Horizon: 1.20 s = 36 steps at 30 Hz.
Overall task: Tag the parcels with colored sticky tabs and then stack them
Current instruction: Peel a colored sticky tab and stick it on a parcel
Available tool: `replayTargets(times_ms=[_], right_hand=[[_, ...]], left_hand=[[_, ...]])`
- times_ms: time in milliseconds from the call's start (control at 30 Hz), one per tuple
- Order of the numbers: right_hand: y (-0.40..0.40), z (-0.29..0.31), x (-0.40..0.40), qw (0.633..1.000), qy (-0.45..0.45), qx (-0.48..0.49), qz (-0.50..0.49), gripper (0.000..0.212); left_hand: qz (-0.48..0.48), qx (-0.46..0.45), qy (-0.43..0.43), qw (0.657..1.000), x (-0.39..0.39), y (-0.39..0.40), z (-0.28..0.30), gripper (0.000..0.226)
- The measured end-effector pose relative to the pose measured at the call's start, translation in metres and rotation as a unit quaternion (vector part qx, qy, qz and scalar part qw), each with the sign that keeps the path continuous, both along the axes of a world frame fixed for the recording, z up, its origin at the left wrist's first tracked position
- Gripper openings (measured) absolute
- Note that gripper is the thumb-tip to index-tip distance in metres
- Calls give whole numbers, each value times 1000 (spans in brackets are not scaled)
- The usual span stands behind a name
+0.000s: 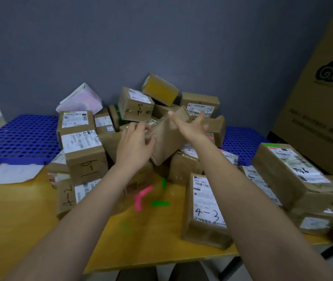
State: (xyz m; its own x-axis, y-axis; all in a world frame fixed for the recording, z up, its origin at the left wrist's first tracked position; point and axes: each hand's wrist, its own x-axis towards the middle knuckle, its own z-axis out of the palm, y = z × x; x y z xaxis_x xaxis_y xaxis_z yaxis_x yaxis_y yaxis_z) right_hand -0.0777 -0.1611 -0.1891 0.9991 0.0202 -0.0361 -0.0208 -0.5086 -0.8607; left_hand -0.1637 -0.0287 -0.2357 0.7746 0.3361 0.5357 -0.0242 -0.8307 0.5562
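A plain brown parcel (166,138) is tilted above the middle of a heap of cardboard parcels (135,104). My left hand (134,147) grips its left end, fingers curled on the edge. My right hand (192,126) lies on its upper right side, fingers spread along the top. Pink sticky tabs (142,196) and green sticky tabs (160,203) lie loose on the yellow table (19,209) just in front of the heap, below my left forearm.
Labelled parcels ring the heap: "1-9" (84,153) at left, "4-3" (206,205) at front right, a long one (293,173) at far right. A blue perforated mat (19,136) lies behind, white paper (13,173) at left, a big carton (324,98) against the wall.
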Motion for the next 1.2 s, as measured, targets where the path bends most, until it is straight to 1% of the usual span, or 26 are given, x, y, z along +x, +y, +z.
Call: replayTargets(times_ms=[67,133,167,200,233,300,333,400,467,533,600,667,733,767,800,833,867,900,933,967,1000,1033,1067,1100,1200], right_hand=[[6,1,8,998,28,55,-12,120],[7,2,11,993,33,111,-24,118],[5,5,12,991,26,131,-30,115],[1,8,12,990,9,138,-39,111],[-5,14,13,989,-15,140,-51,105],[-20,25,15,981,-71,171,-58,91],[-27,29,16,975,-94,198,-47,88],[-36,36,11,966,-115,229,-28,92],[-43,37,9,962,-93,256,-20,94],[-51,39,6,951,-52,305,-18,85],[-58,43,3,945,-18,327,-3,67],[-65,45,5,949,8,314,10,61],[-70,50,1,948,9,317,20,63],[-72,52,-2,944,-2,328,27,63],[-75,53,-4,939,-21,342,35,64],[-78,53,-6,935,-45,350,43,68],[-81,51,-6,936,-72,342,47,77],[-83,49,-7,942,-91,319,44,90],[-84,46,-8,950,-97,294,41,101],[-84,43,-10,954,-88,283,49,108],[-84,40,-11,952,-71,288,69,111],[-82,36,-12,948,-53,301,91,110],[-80,33,-14,941,-40,318,109,104],[-78,30,-15,933,-34,336,122,97],[-72,24,-15,926,-41,351,133,68]], left_hand=[[-17,-81,1,997,11,6,2,26],[-27,-196,-7,980,18,12,6,26],[-32,-237,-8,971,20,15,8,29],[-38,-258,-5,966,21,17,9,35],[-48,-257,1,965,20,18,11,45],[-82,-220,15,972,14,16,16,73],[-102,-189,15,977,10,12,19,87],[-139,-116,-8,983,6,0,24,102],[-164,-52,-43,984,9,-11,26,111],[-161,48,-86,982,16,-19,28,119],[-129,162,-133,969,24,-22,29,125],[-120,243,-177,946,32,-23,32,121],[-151,276,-222,923,39,-21,40,111],[-163,271,-238,918,40,-22,45,105],[-171,240,-240,925,40,-21,49,99],[-174,174,-231,941,34,-24,56,95],[-172,72,-217,958,29,-27,63,92],[-171,-58,-200,963,25,-30,69,91],[-177,-205,-174,947,22,-33,75,85],[-202,-355,-136,902,19,-34,80,76],[-242,-487,-90,834,20,-33,82,65],[-275,-578,-38,767,20,-32,82,54],[-296,-623,3,724,19,-31,81,46],[-307,-636,25,708,17,-31,79,41],[-312,-645,27,697,13,-30,71,45]])
